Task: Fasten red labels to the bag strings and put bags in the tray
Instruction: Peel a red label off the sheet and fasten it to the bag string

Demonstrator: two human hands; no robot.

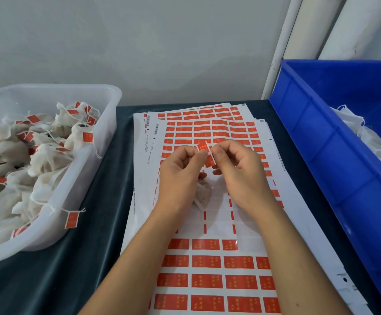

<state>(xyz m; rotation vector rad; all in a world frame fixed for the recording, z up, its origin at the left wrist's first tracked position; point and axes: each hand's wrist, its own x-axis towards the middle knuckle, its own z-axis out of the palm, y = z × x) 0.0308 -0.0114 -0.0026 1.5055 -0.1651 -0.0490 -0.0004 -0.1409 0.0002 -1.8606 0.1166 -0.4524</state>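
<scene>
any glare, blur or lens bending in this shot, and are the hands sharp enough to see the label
Head view: soft, even light with faint shadows; a small glare spot on the glossy red label sheet; wide-angle bending curves the blue plastic bin and white translucent tray; left hand and right hand fairly sharp, pinching a slightly soft small red label.

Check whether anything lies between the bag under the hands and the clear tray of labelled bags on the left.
Nothing visible does. The bag lies on the label sheets below both hands, which pinch a red label. Between it and the clear tray there is only sheet edge and bare dark cloth.
</scene>
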